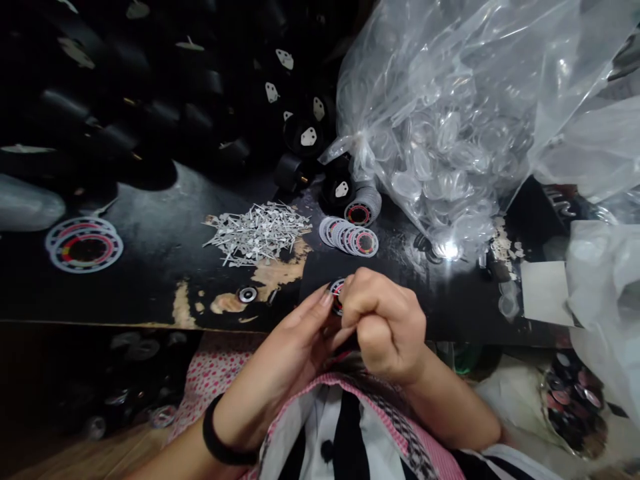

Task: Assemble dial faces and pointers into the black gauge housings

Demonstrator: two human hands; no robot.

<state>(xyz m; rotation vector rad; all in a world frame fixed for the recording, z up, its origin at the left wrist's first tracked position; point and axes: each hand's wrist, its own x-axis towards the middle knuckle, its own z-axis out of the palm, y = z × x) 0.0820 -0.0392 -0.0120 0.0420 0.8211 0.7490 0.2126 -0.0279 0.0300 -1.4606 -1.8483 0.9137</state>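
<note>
At the table's front edge, my left hand (307, 327) is closed around a small round gauge (337, 293) with a red-and-black dial. Part of the gauge is hidden behind my fingers. My right hand (385, 320) is curled into a fist right over the dial; whatever its fingers pinch is hidden. Just beyond both hands lies a fanned row of loose dial faces (347, 237), with a stack of dial faces (363, 207) behind it. A heap of thin whitish gauge pointers (257, 233) is spread to the left. Nearer the edge sits a small ring-shaped part (247, 294).
Black gauge housings (295, 173) with metal tabs are piled at the back left. Transparent round covers fill a large plastic bag (440, 147) at the back right. Two larger dial faces (85, 247) lie far left. A white square card (545, 291) is at right.
</note>
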